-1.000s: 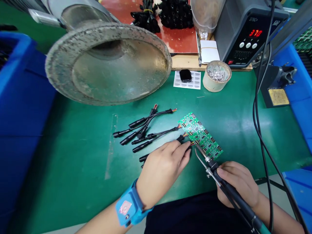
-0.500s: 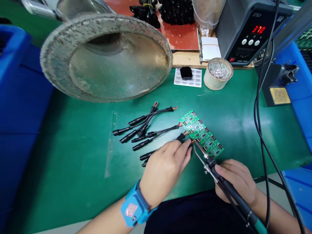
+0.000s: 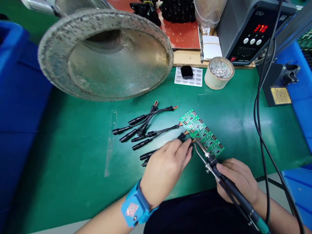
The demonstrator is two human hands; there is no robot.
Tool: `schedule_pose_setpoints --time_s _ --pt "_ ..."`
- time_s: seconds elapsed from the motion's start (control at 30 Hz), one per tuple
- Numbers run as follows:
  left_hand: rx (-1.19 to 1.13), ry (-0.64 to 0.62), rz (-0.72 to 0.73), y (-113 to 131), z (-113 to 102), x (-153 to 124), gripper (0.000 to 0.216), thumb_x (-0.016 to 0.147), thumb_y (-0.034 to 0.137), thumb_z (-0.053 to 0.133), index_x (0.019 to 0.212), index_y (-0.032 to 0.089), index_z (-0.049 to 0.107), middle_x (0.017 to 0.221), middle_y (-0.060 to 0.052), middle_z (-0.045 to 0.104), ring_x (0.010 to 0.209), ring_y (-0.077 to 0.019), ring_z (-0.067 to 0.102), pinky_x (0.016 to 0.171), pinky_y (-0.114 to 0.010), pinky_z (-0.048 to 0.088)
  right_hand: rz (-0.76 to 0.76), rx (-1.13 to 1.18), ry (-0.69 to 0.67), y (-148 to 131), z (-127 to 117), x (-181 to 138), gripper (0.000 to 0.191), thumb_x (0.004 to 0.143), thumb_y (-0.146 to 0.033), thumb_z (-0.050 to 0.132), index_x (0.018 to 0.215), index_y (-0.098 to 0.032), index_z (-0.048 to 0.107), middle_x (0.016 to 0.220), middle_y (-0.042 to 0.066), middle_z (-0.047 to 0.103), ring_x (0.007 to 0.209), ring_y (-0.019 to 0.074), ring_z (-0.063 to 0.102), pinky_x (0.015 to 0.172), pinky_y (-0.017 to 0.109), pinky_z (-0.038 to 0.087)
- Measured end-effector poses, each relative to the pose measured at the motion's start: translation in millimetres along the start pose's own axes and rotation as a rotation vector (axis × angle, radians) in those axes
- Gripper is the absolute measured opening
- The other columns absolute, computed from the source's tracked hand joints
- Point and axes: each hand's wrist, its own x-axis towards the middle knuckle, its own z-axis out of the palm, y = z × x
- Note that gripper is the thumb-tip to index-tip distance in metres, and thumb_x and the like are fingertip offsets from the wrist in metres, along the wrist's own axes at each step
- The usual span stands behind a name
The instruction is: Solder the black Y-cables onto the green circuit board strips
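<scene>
A green circuit board [image 3: 202, 133] lies on the green mat, with coloured wire ends of black cables [image 3: 167, 129] meeting its left edge. My left hand [image 3: 168, 162], a blue strap on its wrist, pinches a cable whose coloured wires touch that edge; the fingers cover most of this cable. In my right hand [image 3: 237, 180] is a soldering iron [image 3: 225, 182], held like a pen. Its tip rests at the board's left edge beside the pinched wires. A thin bent metal tube runs along the iron, its end close to my left fingertips.
Several loose black cables [image 3: 141, 122] lie left of the board. A large metal fume hood [image 3: 107, 65] hangs over the back left. Behind stand a tape-roll cup [image 3: 215, 81], a soldering station [image 3: 253, 35] and an iron stand [image 3: 275, 84]. Black cords [image 3: 259, 120] hang at right.
The view has shifted slightly. The soldering iron's tip has moved a very little at the board's edge, while my left hand keeps its pinch in the same place.
</scene>
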Motion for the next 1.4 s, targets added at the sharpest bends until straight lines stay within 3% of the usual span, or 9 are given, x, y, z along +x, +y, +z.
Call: schedule_pose_setpoints --time_s 0.33,0.53,1.4 --pt "0.141 -0.014 0.095 1 0 2 0.025 0.090 0.020 0.047 0.100 0.006 0.064 0.063 -0.002 0.054 0.055 -0.0157 0.054 0.050 -0.029 0.047 0.016 0.003 -0.031 1 2 -4 0.061 0.073 -0.004 0.058 0.131 -0.005 0.040 0.082 0.011 0.066 0.069 0.0188 0.060 0.056 0.033 0.053" --pt "0.174 -0.121 0.173 -4 -6 2 0.025 0.089 0.013 0.044 0.106 0.006 0.061 0.066 -0.003 0.056 0.060 -0.0179 0.056 0.051 -0.030 0.049 0.024 0.014 -0.025 1 2 -4 0.057 0.074 -0.003 0.058 0.129 -0.003 0.043 0.081 0.011 0.065 0.069 0.0188 0.060 0.056 0.034 0.053" --pt "0.056 -0.206 0.108 -8 -11 14 0.017 0.088 0.019 0.048 0.097 0.015 0.061 0.066 -0.001 0.059 0.060 -0.0169 0.059 0.052 -0.028 0.046 0.035 -0.048 0.046 -3 7 0 0.053 0.074 -0.003 0.056 0.126 -0.005 0.045 0.072 0.007 0.063 0.060 0.0164 0.060 0.052 0.031 0.055"
